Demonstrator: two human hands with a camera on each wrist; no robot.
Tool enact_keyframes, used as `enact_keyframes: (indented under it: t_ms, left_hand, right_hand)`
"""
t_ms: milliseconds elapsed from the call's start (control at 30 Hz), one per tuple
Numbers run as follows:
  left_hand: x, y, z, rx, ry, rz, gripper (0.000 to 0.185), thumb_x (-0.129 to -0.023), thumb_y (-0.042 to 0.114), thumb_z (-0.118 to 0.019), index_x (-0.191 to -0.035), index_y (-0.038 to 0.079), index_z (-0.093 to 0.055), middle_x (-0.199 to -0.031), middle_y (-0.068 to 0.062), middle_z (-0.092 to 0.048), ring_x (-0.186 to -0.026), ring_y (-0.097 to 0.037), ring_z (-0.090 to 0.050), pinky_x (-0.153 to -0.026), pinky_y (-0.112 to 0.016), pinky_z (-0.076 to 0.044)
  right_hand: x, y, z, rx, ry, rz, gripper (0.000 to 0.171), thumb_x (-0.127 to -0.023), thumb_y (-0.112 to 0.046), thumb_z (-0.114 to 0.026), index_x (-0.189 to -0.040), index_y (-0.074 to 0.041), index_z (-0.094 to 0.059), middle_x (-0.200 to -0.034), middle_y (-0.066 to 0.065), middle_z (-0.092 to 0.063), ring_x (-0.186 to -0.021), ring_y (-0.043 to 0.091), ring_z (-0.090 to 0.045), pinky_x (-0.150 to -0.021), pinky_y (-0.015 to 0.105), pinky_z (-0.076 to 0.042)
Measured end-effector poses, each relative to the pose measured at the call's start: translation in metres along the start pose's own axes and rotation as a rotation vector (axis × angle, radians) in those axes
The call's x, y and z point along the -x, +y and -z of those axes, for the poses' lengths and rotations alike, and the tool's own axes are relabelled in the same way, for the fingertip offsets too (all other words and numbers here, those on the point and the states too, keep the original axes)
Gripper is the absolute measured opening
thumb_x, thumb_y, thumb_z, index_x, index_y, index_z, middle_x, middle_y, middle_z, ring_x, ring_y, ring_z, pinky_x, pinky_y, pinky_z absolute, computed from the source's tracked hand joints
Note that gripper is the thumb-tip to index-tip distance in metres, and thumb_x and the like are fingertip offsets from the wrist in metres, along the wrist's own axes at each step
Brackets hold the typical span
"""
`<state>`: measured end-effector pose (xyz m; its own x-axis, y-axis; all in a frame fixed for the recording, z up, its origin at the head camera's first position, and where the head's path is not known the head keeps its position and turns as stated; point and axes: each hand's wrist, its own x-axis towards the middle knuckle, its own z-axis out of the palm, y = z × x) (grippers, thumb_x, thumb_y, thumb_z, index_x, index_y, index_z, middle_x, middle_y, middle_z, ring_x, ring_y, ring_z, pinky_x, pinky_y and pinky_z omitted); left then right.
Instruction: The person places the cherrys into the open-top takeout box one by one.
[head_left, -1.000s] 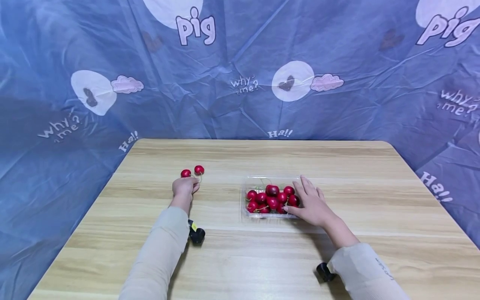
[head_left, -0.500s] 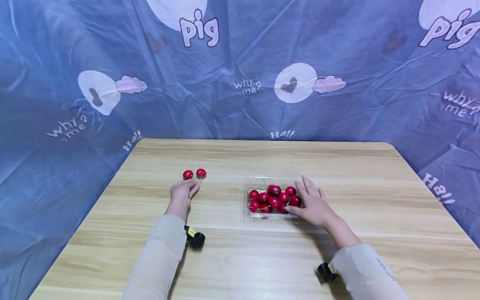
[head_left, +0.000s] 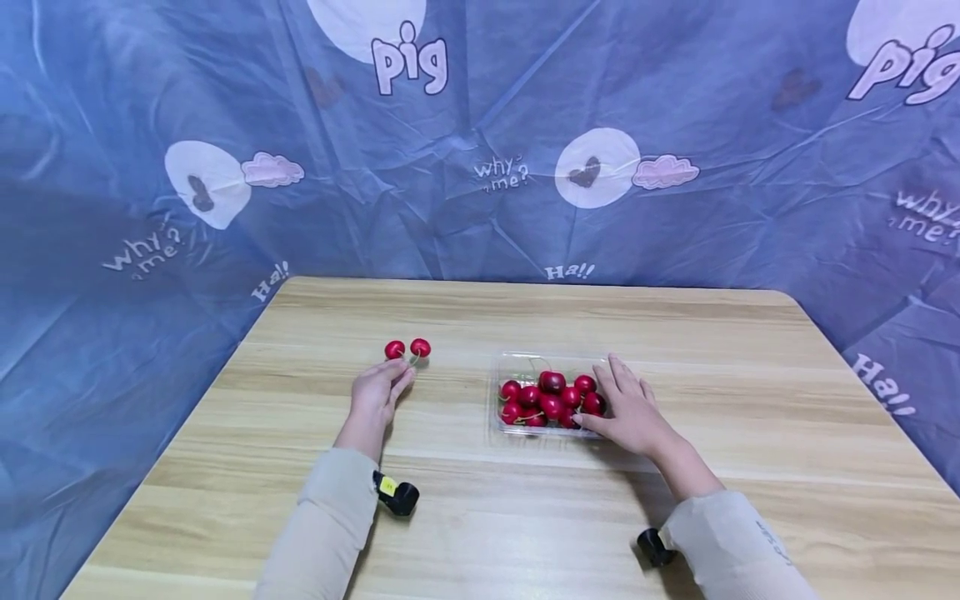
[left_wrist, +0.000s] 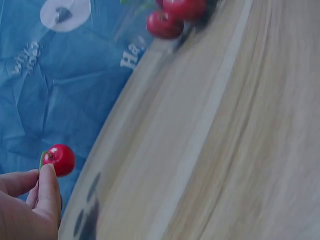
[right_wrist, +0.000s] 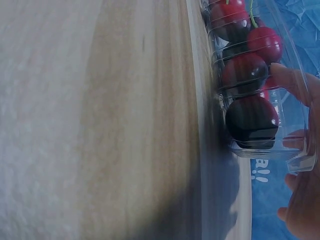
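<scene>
My left hand [head_left: 375, 393] pinches the thin green stems of two red cherries [head_left: 421, 347], which hang beyond its fingertips at the left of the table. In the left wrist view one cherry [left_wrist: 62, 160] shows at the thumb and finger, its shadow apart from it on the wood. My right hand [head_left: 628, 412] rests over the right end of a clear plastic box [head_left: 517, 360], fingers fairly straight and spread. The thumb reaches over the rim among the cherries [right_wrist: 245, 72], and other fingers lie along the end wall. Several dark red cherries with stems fill the box.
The wooden table [head_left: 465, 517] runs back to a blue printed cloth [head_left: 420, 208], which hangs behind it and at both sides. A small black camera [head_left: 400, 497] sits at the left wrist, another black camera [head_left: 655, 547] at the right.
My left hand has drawn the two cherries slightly to the right, its fingers more extended and the stems more visible. The head view has shifted slightly. My right hand stays on the box.
</scene>
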<state>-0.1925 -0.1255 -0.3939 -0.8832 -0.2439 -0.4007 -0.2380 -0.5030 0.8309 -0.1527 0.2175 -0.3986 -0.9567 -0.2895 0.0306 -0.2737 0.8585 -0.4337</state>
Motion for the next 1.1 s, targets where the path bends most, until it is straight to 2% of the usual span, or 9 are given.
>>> enact_keyframes:
  t_ms: [167,233,467,533,700,867,1100]
  left_hand:
    - [0.013,-0.006,-0.010,0.015,-0.054,-0.002,0.037,-0.082,-0.008,-0.049,-0.118,-0.011,-0.040,-0.116,-0.022,-0.044,-0.105,-0.028,-0.048,-0.080,-0.022,-0.048]
    - [0.017,-0.008,-0.013,0.026,-0.072,-0.004,0.037,-0.081,-0.009,-0.049,-0.117,-0.012,-0.039,-0.109,-0.021,-0.049,-0.101,-0.027,-0.051,-0.081,-0.023,-0.048]
    - [0.032,-0.012,-0.028,0.032,-0.122,-0.020,0.032,-0.079,-0.009,-0.052,-0.110,-0.012,-0.045,-0.102,-0.020,-0.053,-0.089,-0.024,-0.058,-0.080,-0.025,-0.048]
    - [0.035,-0.013,-0.032,0.042,-0.138,-0.028,0.030,-0.079,-0.010,-0.053,-0.108,-0.013,-0.046,-0.092,-0.016,-0.056,-0.083,-0.022,-0.059,-0.080,-0.026,-0.049]
    - [0.043,-0.017,-0.040,0.064,-0.188,-0.037,0.027,-0.078,-0.012,-0.051,-0.105,-0.015,-0.047,-0.083,-0.011,-0.057,-0.077,-0.021,-0.060,-0.079,-0.028,-0.049]
    - [0.052,-0.020,-0.048,0.084,-0.227,-0.023,0.021,-0.078,-0.013,-0.051,-0.099,-0.014,-0.050,-0.082,-0.012,-0.058,-0.073,-0.019,-0.060,-0.078,-0.027,-0.050]
    - [0.061,-0.025,-0.061,0.082,-0.268,-0.008,0.027,-0.078,-0.013,-0.051,-0.105,-0.016,-0.046,-0.084,-0.013,-0.058,-0.074,-0.018,-0.060,-0.078,-0.026,-0.050]
  right_hand:
    - [0.001,0.000,0.000,-0.002,0.003,-0.004,0.084,-0.076,-0.048,-0.058,-0.133,0.004,-0.024,-0.139,0.024,-0.006,-0.126,0.038,-0.006,-0.099,0.058,-0.003]
    - [0.001,0.001,0.000,-0.002,0.003,-0.005,0.084,-0.076,-0.048,-0.058,-0.133,0.004,-0.024,-0.139,0.024,-0.006,-0.126,0.038,-0.005,-0.099,0.058,-0.003]
    - [0.002,0.001,0.000,0.006,0.002,-0.007,0.086,-0.075,-0.050,-0.057,-0.133,0.004,-0.024,-0.139,0.024,-0.006,-0.126,0.038,-0.006,-0.099,0.058,-0.003]
    - [0.002,0.001,0.000,0.007,0.001,-0.008,0.086,-0.075,-0.051,-0.056,-0.133,0.004,-0.024,-0.139,0.024,-0.006,-0.126,0.038,-0.006,-0.099,0.058,-0.003]
    - [0.001,0.001,0.001,0.009,0.006,-0.003,0.087,-0.075,-0.052,-0.056,-0.133,0.004,-0.024,-0.139,0.024,-0.006,-0.125,0.038,-0.006,-0.099,0.058,-0.003]
    - [0.001,0.001,0.001,0.008,0.002,0.000,0.086,-0.075,-0.050,-0.057,-0.133,0.004,-0.024,-0.139,0.025,-0.006,-0.125,0.039,-0.006,-0.099,0.058,-0.003]
    - [0.000,0.002,-0.001,0.010,0.014,0.006,0.085,-0.075,-0.048,-0.058,-0.133,0.004,-0.024,-0.139,0.024,-0.006,-0.125,0.038,-0.006,-0.099,0.058,-0.003]
